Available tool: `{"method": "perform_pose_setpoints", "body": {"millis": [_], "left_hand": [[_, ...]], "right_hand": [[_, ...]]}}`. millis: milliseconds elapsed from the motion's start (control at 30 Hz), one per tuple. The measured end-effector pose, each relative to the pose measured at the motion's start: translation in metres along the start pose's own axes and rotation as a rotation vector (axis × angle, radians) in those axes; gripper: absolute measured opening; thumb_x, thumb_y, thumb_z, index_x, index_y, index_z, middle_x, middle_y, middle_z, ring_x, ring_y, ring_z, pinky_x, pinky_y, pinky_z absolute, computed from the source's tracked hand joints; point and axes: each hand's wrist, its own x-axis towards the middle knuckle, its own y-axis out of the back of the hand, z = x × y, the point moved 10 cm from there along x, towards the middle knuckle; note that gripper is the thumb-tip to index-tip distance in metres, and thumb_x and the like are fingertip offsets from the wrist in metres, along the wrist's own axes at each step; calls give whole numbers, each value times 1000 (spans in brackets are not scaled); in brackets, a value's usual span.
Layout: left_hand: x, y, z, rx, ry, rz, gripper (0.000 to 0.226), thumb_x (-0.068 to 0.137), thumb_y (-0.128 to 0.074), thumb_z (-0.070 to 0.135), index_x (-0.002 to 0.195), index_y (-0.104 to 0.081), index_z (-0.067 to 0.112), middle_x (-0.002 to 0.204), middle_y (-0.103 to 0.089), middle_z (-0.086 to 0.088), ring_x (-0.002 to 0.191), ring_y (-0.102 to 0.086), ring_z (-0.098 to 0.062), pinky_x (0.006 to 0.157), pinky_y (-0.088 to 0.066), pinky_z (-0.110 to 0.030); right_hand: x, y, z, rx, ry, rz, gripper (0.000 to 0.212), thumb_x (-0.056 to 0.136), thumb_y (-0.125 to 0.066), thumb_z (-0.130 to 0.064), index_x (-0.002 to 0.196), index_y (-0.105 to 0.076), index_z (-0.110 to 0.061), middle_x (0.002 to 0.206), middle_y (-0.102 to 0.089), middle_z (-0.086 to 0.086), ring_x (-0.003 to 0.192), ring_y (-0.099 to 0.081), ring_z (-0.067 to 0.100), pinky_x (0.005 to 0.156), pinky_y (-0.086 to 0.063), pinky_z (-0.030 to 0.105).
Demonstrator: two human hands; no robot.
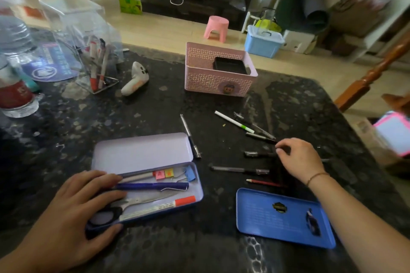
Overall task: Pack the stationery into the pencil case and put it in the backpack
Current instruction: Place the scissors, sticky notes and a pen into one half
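My left hand (73, 204) is resting on the near-left end of the open tin pencil case (199, 186), fingers lying straight across its contents and thumb pressing the near rim. The case is lying on the dark stone table (111, 122) with its lilac lid (142, 153) folded back on the far side. Inside are lying scissors (133, 203), a blue pen (153, 186), a red-capped marker (168, 205), a grey pen with pink and orange tabs (142, 176) and a blue binder clip (190, 173).

My right hand (299, 159) is reaching over the loose pens to the right of the case, fingers curled with their tips meeting a black pen (259, 154); whether they are pinching it, I cannot tell. A second black pen (239, 170) and a red pencil (264, 183) are lying just near of that hand, a white pen (233, 121) farther off. A blue tray (266, 217) is lying under my right forearm. A pink basket (217, 80) is standing at the far centre.
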Motion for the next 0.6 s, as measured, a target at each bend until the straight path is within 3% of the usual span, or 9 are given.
{"method": "perform_pose_setpoints", "body": {"millis": [200,333,433,500,600], "left_hand": [[1,-2,0,-30,11,-45,49,81,-53,63,111,-72,28,130,-60,3,119,-53,-28,96,-45,-51],[-1,-2,0,-46,31,-101,42,77,-65,56,113,-70,34,133,-55,7,125,-48,-23,100,-44,-45],[-2,-3,-2,-59,43,-119,43,76,-69,52,115,-68,34,134,-55,7,126,-47,-22,103,-42,-42],[-2,-3,-2,-69,46,-120,45,76,-69,52,117,-68,32,134,-55,6,126,-47,-22,104,-41,-43],[-2,-2,-1,-66,39,-114,50,76,-70,50,121,-66,28,134,-55,6,126,-49,-23,104,-41,-45]], "right_hand": [[39,-8,-38,-137,128,-42,11,88,-60,-34,96,-68,-32,97,-63,-7,98,-56,17,77,-51,36],[53,-18,-44,-302,13,-149,13,89,-59,-37,97,-68,-32,98,-63,-4,97,-57,19,72,-51,35],[42,5,-60,-339,17,-16,14,91,-56,-32,96,-68,-28,97,-64,1,97,-55,23,68,-47,33],[17,23,-98,-146,151,114,12,89,-58,-29,93,-69,-25,91,-66,3,91,-54,25,68,-46,35],[-60,17,-198,115,557,55,10,81,-62,-34,84,-69,-27,80,-68,-2,79,-59,25,66,-51,39]]}}
